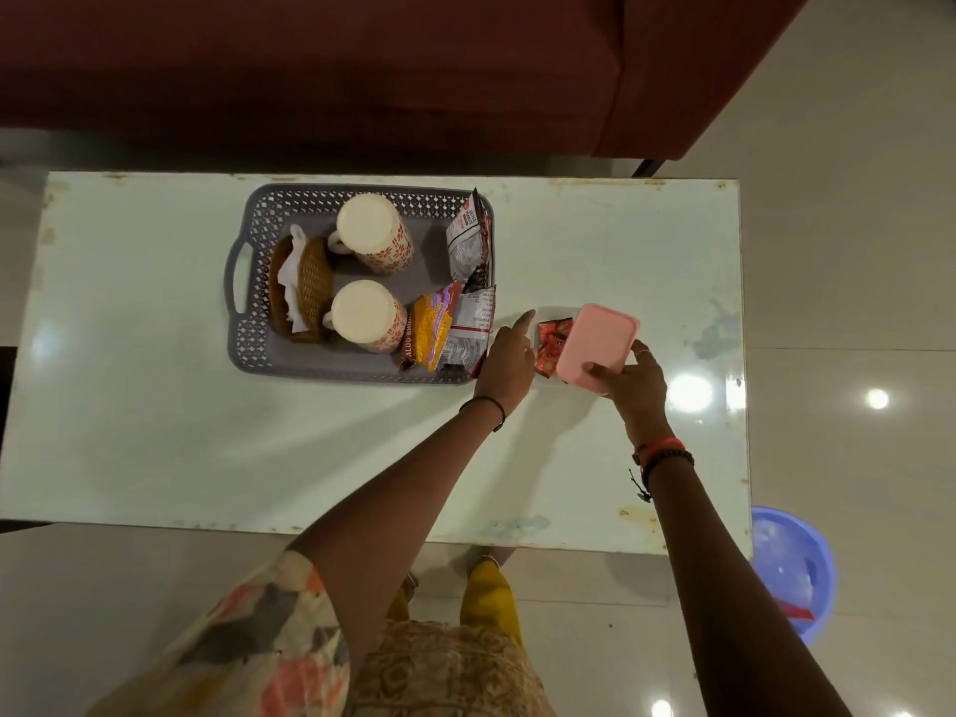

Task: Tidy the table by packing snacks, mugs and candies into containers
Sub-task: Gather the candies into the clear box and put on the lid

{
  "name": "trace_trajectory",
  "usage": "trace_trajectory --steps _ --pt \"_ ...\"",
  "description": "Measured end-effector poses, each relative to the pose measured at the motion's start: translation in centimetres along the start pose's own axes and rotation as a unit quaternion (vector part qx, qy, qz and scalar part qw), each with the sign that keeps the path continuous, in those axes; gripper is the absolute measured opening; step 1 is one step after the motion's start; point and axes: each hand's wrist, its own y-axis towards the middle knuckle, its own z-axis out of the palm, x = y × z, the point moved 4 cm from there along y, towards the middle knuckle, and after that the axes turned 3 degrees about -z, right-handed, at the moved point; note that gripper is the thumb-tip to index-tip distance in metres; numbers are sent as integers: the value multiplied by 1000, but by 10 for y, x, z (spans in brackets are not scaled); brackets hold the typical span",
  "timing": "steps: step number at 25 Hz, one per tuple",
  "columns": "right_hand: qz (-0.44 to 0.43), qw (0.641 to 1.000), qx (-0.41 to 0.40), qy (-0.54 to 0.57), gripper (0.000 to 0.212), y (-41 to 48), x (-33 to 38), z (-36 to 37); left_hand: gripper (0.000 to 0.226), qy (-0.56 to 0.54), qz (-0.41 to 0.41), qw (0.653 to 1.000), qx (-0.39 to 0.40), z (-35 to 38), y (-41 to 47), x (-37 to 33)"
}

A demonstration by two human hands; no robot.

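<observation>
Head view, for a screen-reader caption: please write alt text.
The right hand holds a pink lid tilted over a small container of red candies; the left hand is beside it, forefinger extended. A grey basket alongside holds two upturned mugs and snack packets.

Single head-worn view, looking steeply down, table [155, 406] close below, wide-angle

The basket [235, 274] sits on the table [155, 406], left of centre. In it the far mug [375, 232] stands behind the near mug [368, 315], with a napkin holder [302, 287] to their left and snack packets [468, 240] to their right. Just right of the basket, candies [549, 341] lie in a container [553, 311], with a lid [597, 344] tilted over them.
</observation>
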Motion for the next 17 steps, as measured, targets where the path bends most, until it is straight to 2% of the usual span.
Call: trace_trajectory --steps 3,7,13,17 --pt "-24 997 41 -53 54 1 9 13 52 29 9 999 8 0 4 -3" --pt "10 991 76 -109 35 1 13 27 51 48 16 999 13 0 5 -6" --pt "50 987 72 -133 31 2 14 31 48 37 13 999 5 1 7 -3" --pt "51 986 60 -145 29 2 13 31 67 84 45 994 45 3 3 -5"
